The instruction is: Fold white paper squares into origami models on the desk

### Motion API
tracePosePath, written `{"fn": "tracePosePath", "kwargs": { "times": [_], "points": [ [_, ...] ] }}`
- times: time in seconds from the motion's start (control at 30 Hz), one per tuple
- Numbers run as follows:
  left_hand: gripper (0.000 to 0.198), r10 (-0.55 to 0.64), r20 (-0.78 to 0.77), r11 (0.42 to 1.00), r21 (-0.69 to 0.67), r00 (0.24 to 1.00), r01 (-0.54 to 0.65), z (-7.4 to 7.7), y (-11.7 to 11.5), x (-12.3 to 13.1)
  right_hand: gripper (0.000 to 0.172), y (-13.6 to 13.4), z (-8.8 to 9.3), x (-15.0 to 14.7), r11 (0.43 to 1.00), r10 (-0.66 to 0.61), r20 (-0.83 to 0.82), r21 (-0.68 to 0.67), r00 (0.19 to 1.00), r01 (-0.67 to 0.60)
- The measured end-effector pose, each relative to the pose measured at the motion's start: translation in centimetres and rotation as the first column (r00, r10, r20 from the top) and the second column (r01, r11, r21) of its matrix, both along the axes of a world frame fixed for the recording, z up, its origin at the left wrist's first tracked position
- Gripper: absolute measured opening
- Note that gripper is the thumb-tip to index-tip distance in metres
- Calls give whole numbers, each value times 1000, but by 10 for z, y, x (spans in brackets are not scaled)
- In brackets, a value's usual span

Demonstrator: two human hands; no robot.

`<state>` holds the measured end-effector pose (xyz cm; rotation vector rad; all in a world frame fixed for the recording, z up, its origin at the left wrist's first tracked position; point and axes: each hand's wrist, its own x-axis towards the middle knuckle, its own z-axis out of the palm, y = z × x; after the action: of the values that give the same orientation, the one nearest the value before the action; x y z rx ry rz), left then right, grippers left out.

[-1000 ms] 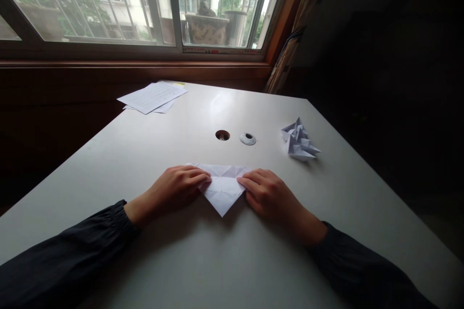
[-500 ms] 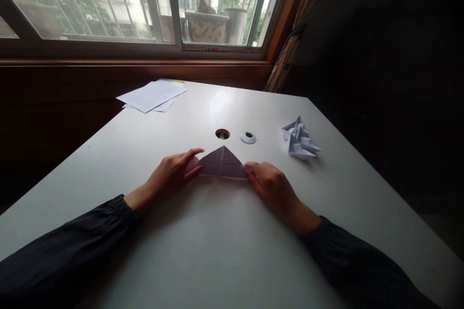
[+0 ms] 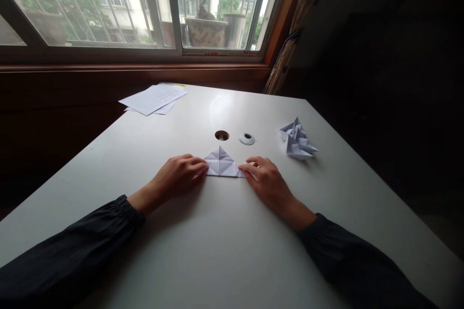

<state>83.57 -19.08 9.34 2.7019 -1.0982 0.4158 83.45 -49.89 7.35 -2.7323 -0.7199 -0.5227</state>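
A folded sheet of white paper (image 3: 220, 164) lies on the white table, its peak pointing away from me and a straight edge toward me. Crease lines run across its face and down its middle. My left hand (image 3: 181, 174) is closed on the paper's left corner, the fingertips pressed over it. At the right corner, my right hand (image 3: 266, 178) pinches the paper between thumb and fingers. Both corners are partly hidden by the fingers.
Several folded paper boats (image 3: 297, 140) sit together on the right. Beyond the paper are a round hole (image 3: 222, 135) in the table (image 3: 203, 251) and a round cover (image 3: 247, 139). Written sheets (image 3: 154, 99) lie at the far left, below a barred window (image 3: 145, 9).
The paper has gone from tilted up and shaded to flat on the table. My left fingers have closed down over its left corner, and my right hand has shifted slightly left.
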Motion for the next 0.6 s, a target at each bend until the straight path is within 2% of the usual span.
{"fn": "tracePosePath", "kwargs": {
  "times": [0.17,0.3,0.4,0.5,0.6],
  "points": [
    [36,88,35,996,27,996,-89,2,-2,2,20,5,2,-5,999,-18,-19,38,1000,19],
    [37,48,67,998,25,997,-49,1,0,6,23,5,3,-7,998,8,-18,54,1000,-7],
    [34,21,78,1000,-24,997,-19,-1,1,7,25,3,4,-5,996,41,-20,81,999,-39],
    [33,-2,61,995,-95,998,8,-3,1,6,29,2,4,-2,983,75,-9,171,997,-73],
    [33,-18,8,983,-183,1000,19,-5,-2,4,44,3,2,0,942,28,-14,334,1000,-22]
  ]
}}
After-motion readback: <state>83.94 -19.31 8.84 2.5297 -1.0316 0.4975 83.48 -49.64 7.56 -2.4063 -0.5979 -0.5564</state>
